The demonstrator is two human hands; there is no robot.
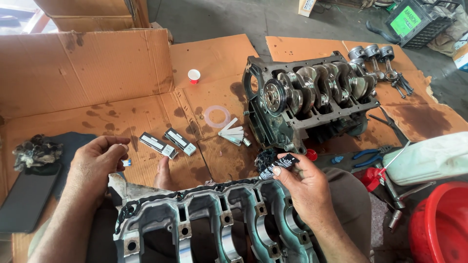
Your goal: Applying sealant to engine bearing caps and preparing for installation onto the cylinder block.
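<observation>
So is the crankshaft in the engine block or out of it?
In. The crankshaft lies seated along the engine block, its journals and pulley end exposed on top, on the cardboard.

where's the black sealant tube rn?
Head view, lower centre-right: the black tube is pinched in the right hand, above the engine casting on the lap, just in front of the engine block.

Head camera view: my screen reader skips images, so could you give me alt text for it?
A person's right hand holds a small black tube over a grey engine casting on their lap; the left hand pinches a tiny cap. Beyond, on oil-stained cardboard, sits an engine block with its crankshaft exposed.
</observation>
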